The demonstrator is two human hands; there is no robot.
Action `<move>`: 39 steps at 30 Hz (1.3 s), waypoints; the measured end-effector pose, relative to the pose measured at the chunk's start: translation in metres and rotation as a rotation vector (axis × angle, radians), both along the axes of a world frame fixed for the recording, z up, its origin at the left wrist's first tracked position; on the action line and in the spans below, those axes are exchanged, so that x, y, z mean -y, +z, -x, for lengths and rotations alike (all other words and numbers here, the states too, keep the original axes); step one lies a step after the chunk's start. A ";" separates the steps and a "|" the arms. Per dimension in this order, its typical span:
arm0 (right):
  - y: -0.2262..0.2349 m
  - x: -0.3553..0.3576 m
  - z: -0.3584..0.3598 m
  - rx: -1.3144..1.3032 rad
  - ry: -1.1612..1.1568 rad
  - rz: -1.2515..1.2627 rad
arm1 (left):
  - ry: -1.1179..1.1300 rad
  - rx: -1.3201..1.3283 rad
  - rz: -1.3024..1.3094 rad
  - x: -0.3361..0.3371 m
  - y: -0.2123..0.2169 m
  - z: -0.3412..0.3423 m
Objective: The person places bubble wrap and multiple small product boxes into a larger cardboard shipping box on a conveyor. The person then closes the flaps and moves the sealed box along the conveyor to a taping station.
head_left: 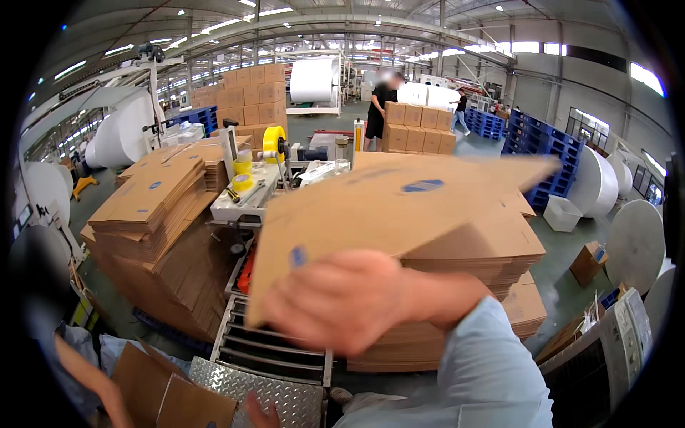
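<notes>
My right hand is closed on the near left edge of a flattened cardboard box, brown with blue printed marks. The sheet is tilted over a stack of flattened boxes, and its far right corner is blurred. Only some fingers of my left hand show at the lower edge, apart and with nothing between them. Close by lies a metal tread plate, with an open cardboard box to its left. Someone else's bare forearm reaches beside that box.
A roller conveyor leads to a taping machine with yellow tape rolls. Another stack of flat cartons stands left. Farther back, a person stands by packed boxes. Blue pallets and white rolls are at right.
</notes>
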State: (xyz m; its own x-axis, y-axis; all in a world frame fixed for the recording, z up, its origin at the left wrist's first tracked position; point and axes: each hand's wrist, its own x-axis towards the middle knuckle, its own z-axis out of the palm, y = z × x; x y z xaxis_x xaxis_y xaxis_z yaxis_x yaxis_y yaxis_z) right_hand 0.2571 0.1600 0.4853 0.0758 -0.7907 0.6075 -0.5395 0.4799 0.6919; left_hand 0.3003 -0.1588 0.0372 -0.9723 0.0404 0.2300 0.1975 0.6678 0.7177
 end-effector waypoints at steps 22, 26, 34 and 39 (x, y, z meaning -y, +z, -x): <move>-0.286 0.173 0.175 1.067 0.419 0.088 | 0.696 0.255 0.521 0.050 0.218 -0.094; -0.286 0.153 0.161 0.863 0.712 0.328 | 0.724 0.507 0.006 0.117 0.182 -0.107; -0.302 0.083 0.133 1.150 0.858 0.374 | 0.531 0.563 0.647 0.100 0.218 -0.070; -0.251 0.096 0.150 1.054 1.118 0.541 | 0.589 0.648 0.761 0.099 0.244 -0.084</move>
State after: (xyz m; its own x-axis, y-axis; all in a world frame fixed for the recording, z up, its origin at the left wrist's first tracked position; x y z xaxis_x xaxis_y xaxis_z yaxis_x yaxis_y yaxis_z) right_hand 0.1068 0.0642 0.2346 -0.1728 -0.3190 0.9318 -0.8651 -0.4032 -0.2985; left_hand 0.3845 -0.2580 0.2810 -0.8130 -0.5441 -0.2073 -0.5455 0.8363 -0.0559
